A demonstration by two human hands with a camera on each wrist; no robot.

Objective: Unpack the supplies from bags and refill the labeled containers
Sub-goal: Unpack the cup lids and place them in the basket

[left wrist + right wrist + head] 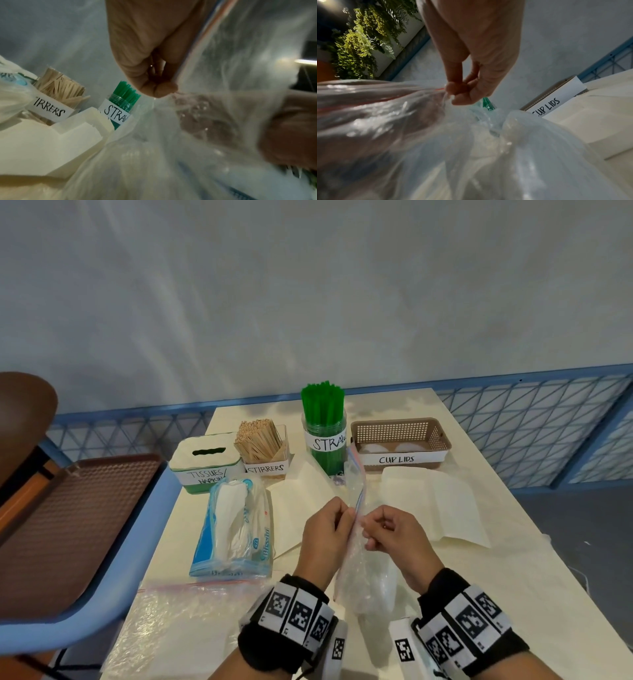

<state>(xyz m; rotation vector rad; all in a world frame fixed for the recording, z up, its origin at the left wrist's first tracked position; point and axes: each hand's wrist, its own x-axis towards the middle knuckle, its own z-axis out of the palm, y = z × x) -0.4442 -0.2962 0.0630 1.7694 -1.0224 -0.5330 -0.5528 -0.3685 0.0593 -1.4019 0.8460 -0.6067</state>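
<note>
A clear zip bag (366, 570) stands on edge between my hands at the table's near middle. My left hand (329, 534) pinches one side of its zip strip and my right hand (390, 530) pinches the other side. In the left wrist view my left hand (154, 86) curls against the bag (214, 108). In the right wrist view my right hand (462, 93) pinches the bag (471, 142). Behind stand the tissue box (205, 460), the stirrers holder (265, 448), the straws jar (325, 436) and the cup lids basket (399, 443). What the bag holds is blurred.
A blue tissue pack (234, 529) lies left of my hands. An empty zip bag (191, 621) lies flat at the near left. Cream paper sheets (442, 508) lie to the right and middle. A brown tray (68, 529) sits on a blue chair at left.
</note>
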